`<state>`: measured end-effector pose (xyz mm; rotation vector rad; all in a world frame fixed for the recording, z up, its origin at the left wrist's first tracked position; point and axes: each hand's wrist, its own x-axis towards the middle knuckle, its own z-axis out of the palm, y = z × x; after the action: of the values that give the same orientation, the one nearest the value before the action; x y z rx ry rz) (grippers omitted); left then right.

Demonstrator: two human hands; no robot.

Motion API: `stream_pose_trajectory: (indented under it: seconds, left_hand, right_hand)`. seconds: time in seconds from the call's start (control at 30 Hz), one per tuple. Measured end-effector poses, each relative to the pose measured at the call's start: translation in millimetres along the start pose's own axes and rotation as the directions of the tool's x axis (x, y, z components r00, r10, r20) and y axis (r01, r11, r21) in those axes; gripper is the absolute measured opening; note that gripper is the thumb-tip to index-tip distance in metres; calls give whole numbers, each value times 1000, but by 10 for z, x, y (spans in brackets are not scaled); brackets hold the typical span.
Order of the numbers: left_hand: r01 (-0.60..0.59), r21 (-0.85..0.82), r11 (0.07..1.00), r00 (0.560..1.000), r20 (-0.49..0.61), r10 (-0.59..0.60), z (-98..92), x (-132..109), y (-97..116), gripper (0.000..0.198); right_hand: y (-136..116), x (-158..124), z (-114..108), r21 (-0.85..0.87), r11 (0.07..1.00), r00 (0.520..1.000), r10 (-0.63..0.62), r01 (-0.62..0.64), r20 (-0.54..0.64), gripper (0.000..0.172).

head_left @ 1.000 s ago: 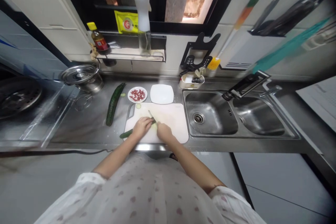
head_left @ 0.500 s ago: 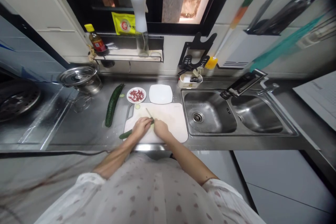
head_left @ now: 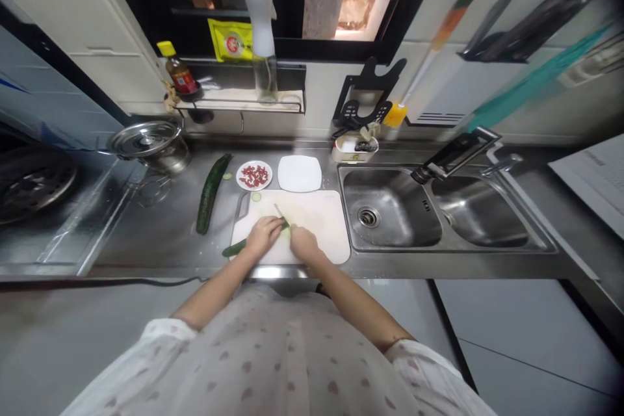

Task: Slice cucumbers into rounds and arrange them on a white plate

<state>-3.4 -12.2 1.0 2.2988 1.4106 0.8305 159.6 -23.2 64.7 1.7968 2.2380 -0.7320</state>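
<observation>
My left hand [head_left: 264, 234] is closed over a dark green cucumber [head_left: 234, 247], whose end sticks out to the left under my wrist. Just right of it, my right hand [head_left: 304, 244] grips a small knife [head_left: 281, 213] by its handle. The blade points up and left, against the cucumber's right end by my left fingertips. Both hands are over a white cutting board [head_left: 334, 227]. A pale cucumber slice [head_left: 256, 197] lies near the board's top left corner. To the left, a whole cucumber [head_left: 212, 195] rests on the counter beside a small cut piece [head_left: 227, 176].
Behind the board stand a round plate [head_left: 238, 177] with chopped red pieces and a white square plate [head_left: 299, 173]. A double sink [head_left: 390, 208] with a black faucet [head_left: 446, 159] is at right. A lidded steel pot [head_left: 149, 146] stands at left, below a shelf with bottles.
My right hand and the knife have shifted slightly to the right, and the blade sits a little farther from my left fingers. My left hand keeps its place on the cucumber.
</observation>
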Motion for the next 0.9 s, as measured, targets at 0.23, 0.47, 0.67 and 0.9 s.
stream_pose_trajectory:
  seconds: [0.23,0.47,0.67,0.9]
  left_hand:
    - [8,9,1000,1000,15,-8,-18,10,17,23]
    - [15,-11,1000,1000,21,-15,-33,12,17,24]
    - [21,-14,1000,1000,18,-21,-38,12,30,24]
    - [19,-11,1000,1000,14,-19,-33,15,30,24]
  right_hand:
    - [-54,176,10,39,999,999,-18,20,-48,35]
    - [15,6,19,8,1000,1000,4,-4,20,35]
    - [17,-9,25,7,1000,1000,-4,4,5,36]
    - [-23,94,38,25,1000,1000,-2,2,-17,38]
